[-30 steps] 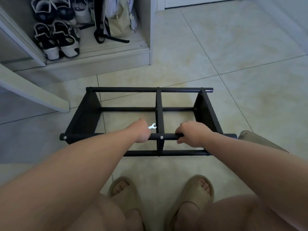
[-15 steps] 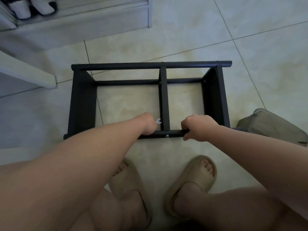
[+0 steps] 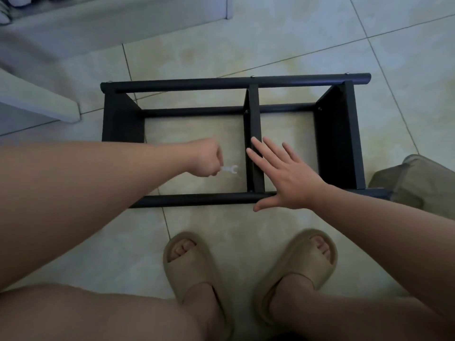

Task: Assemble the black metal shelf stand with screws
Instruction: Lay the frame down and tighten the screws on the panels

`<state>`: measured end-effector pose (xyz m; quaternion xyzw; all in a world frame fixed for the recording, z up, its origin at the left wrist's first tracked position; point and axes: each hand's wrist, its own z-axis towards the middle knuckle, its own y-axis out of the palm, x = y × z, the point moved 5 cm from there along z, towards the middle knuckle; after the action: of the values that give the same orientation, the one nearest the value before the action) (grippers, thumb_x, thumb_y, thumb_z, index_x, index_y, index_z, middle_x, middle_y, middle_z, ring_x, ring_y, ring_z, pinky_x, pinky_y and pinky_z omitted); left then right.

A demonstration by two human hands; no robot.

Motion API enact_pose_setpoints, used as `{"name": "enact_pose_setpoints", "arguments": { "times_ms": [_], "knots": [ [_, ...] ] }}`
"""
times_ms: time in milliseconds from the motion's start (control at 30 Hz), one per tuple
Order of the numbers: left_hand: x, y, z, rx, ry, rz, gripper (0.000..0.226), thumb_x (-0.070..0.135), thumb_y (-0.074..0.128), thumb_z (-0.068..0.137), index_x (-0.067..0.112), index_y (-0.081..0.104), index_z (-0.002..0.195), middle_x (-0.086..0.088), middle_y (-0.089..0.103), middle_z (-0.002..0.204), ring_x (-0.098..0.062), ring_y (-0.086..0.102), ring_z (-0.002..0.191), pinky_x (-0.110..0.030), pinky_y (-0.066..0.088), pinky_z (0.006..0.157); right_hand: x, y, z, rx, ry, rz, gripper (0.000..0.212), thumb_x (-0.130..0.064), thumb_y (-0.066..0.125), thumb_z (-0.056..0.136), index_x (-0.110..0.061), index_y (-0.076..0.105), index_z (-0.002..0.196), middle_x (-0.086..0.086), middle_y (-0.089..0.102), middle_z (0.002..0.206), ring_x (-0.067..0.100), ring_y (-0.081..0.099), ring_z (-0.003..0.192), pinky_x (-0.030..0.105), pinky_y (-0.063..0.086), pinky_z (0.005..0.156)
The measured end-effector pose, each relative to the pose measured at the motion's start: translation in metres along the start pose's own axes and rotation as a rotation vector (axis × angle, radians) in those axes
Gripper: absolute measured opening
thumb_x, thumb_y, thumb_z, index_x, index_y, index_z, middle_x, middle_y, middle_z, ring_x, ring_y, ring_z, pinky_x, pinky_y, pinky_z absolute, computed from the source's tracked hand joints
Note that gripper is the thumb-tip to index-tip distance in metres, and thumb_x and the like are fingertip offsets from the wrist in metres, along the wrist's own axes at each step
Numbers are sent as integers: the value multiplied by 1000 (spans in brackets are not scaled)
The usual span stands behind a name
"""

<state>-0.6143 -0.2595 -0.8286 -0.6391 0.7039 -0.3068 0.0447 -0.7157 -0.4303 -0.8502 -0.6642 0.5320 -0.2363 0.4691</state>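
The black metal shelf stand (image 3: 236, 83) stands on the tiled floor in front of my feet, seen from above: two long round rails, two side panels and a middle divider (image 3: 254, 124). My left hand (image 3: 205, 157) hovers over the left opening, fist closed around a small white flat wrench (image 3: 230, 169) whose forked end points right. My right hand (image 3: 283, 174) is spread flat, fingers apart, above the near rail (image 3: 197, 199) and the divider, holding nothing. Small screw heads show on the far rail.
My two feet in beige slides (image 3: 248, 269) stand just behind the near rail. A beige object (image 3: 418, 183) lies at the right end of the stand. A white cabinet base (image 3: 110, 23) and a white door edge (image 3: 39, 104) are at the upper left.
My right hand has let go of the near rail and opened flat above it. My left hand lifted off the rail with the wrench. The camera has tilted to look further down.
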Motion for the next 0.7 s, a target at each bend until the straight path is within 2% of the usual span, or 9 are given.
{"name": "enact_pose_setpoints", "arguments": {
  "times_ms": [67, 167, 367, 533, 700],
  "knots": [
    [-14, 9, 6, -21, -29, -25, 15, 12, 62, 93, 21, 67, 83, 3, 67, 79, -11, 61, 73, -23, 42, 56, 1, 6, 1, 15, -31, 15, 122, -97, 25, 73, -22, -19, 160, -3, -31, 165, 21, -26, 153, 52, -2, 127],
    [-19, 20, 21, -25, -12, -140, 15, 12, 62, 92, 21, 71, 84, 5, 67, 73, -10, 62, 71, -23, 44, 57, 0, 11, 3, 69, -55, 32, 121, -94, 31, 78, -17, -10, 162, 2, -21, 168, 22, -20, 155, 53, -1, 126],
    [-12, 45, 47, -77, 23, -449, 17, 9, 63, 89, 22, 72, 83, -2, 74, 89, -12, 68, 81, -24, 53, 69, 1, 12, 5, 187, -80, 29, 120, -88, 39, 79, -7, 8, 162, 11, 0, 170, 29, 0, 157, 59, 8, 125],
    [-13, 57, 61, -118, 24, -665, 11, 11, 68, 89, 21, 73, 89, 2, 72, 84, -11, 68, 81, -24, 55, 74, 4, 15, 6, 215, -78, 52, 124, -88, 42, 80, -3, 5, 161, 14, -3, 170, 29, -1, 157, 57, 9, 126],
    [-14, 67, 62, -214, 15, -904, 9, 14, 68, 91, 21, 74, 92, 10, 74, 75, -9, 70, 81, -29, 53, 83, 5, 16, 7, 226, -90, 86, 124, -87, 44, 79, -2, 5, 161, 14, -2, 170, 30, 0, 157, 56, 10, 126]
  ]
}}
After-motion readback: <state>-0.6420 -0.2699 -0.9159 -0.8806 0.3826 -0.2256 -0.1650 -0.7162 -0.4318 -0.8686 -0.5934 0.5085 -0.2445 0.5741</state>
